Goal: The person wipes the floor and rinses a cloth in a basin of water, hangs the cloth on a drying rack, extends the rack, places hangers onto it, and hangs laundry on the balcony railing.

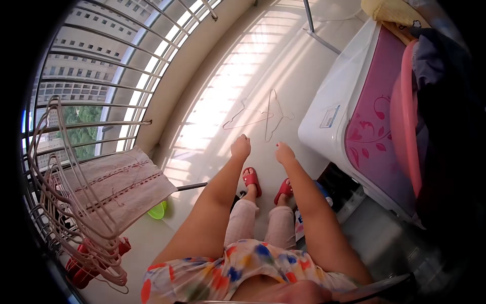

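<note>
Both my hands reach out in front of me above the pale floor. My left hand (241,146) is closed, with its fingers curled in and nothing visible in it. Beside it, apart, my right hand (285,153) is closed too, and no object shows in its fingers. Just beyond them, two thin wire hangers lie on the floor: one hanger (248,124) ahead of my left hand, the other hanger (267,116) between and ahead of both hands. Neither hand touches them in this view.
Many wire hangers (63,167) hang on the barred window at left, near a pale cloth (114,182). A green bowl (158,210) sits below. At right stands a white and purple storage box (367,111), with a pink basin (405,116) and dark clothing (445,101) beside it.
</note>
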